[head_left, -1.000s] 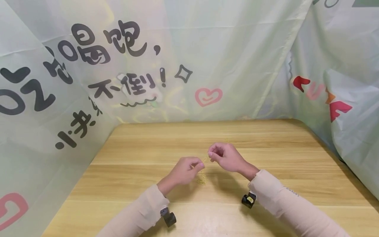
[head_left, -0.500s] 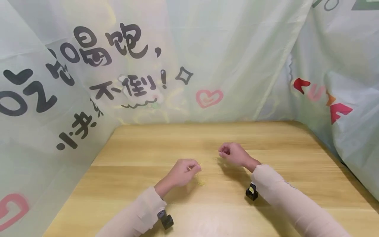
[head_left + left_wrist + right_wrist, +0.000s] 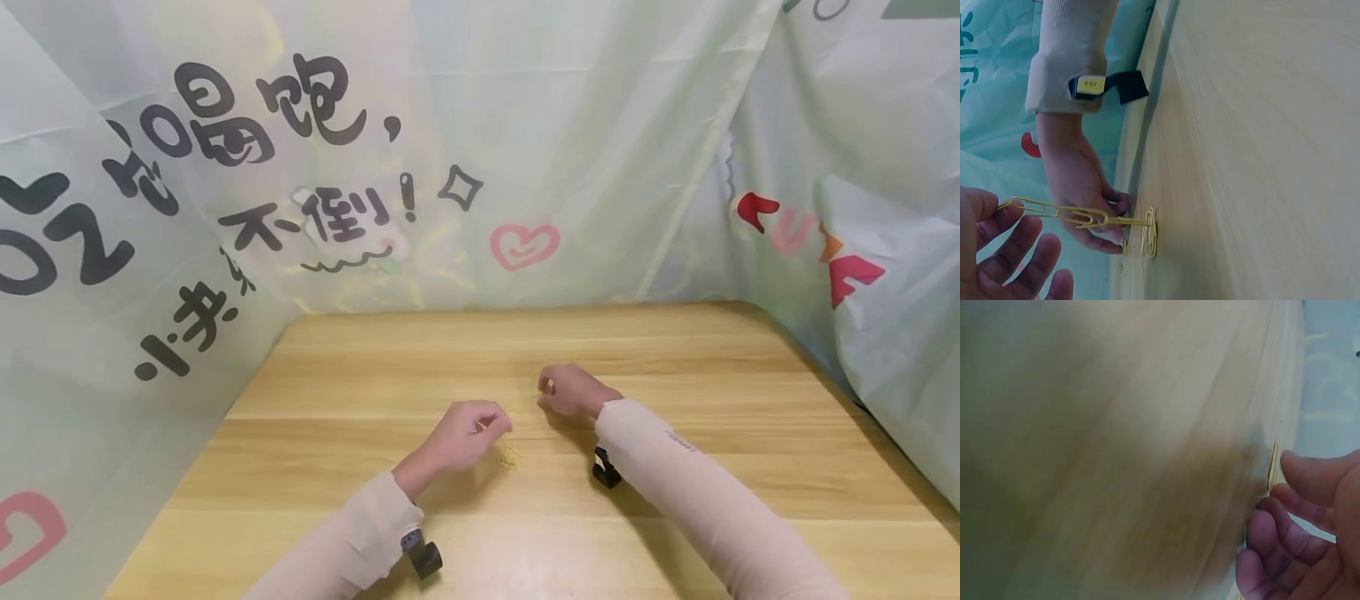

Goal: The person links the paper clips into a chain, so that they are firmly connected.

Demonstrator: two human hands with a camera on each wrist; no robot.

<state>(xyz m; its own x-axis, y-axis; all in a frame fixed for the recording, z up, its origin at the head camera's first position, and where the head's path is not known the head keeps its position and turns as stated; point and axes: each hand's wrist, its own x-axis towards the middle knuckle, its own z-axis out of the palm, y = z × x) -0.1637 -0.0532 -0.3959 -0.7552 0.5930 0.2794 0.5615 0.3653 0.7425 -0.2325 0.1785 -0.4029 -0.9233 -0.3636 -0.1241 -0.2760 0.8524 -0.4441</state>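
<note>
In the head view my left hand (image 3: 465,433) pinches the top end of a chain of yellow paper clips (image 3: 1085,215). The chain's lower end (image 3: 508,460) bunches at the tabletop, and the left wrist view shows the links stretching away from thumb and index finger. Further back and to the right, my right hand (image 3: 573,390) is low over the table. Its thumb and index fingertips are at a single yellow paper clip (image 3: 1272,465), which they appear to pinch; the contact is partly hidden.
Both hands are above a wooden table (image 3: 420,358). A printed cloth (image 3: 600,150) hangs behind it and along both sides. A small yellow piece (image 3: 1120,267) lies beyond the right fingertips. Each wrist carries a small black camera (image 3: 423,557).
My right hand first drew away rightward from the chain, then turned and came down at the loose paper clip. The left hand stayed nearly still with the chain, which swung slightly.
</note>
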